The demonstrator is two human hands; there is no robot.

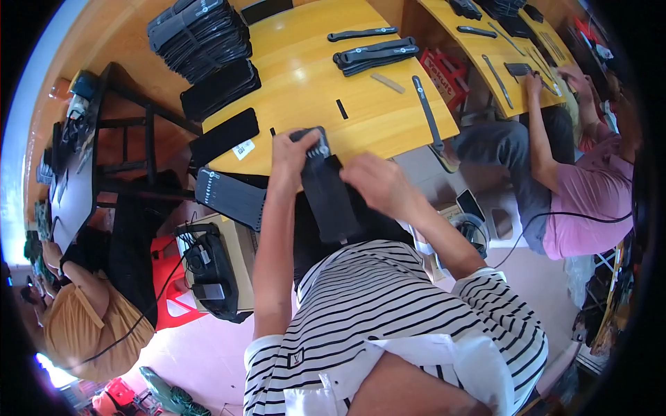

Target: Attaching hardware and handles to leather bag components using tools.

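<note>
Black strap is held at the table edge. Its top is gripped by the left hand; its side is pinched by the right hand.

matt black fabric strap over a glossy, smooth yellow wooden table.

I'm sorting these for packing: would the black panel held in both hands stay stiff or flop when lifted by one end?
Probably semi-stiff: the black panel stays flat from the left hand at its top, past the right hand, down off the table edge without drooping. It looks thin, so likely light. The matte surface suggests it won't slip easily.
</note>
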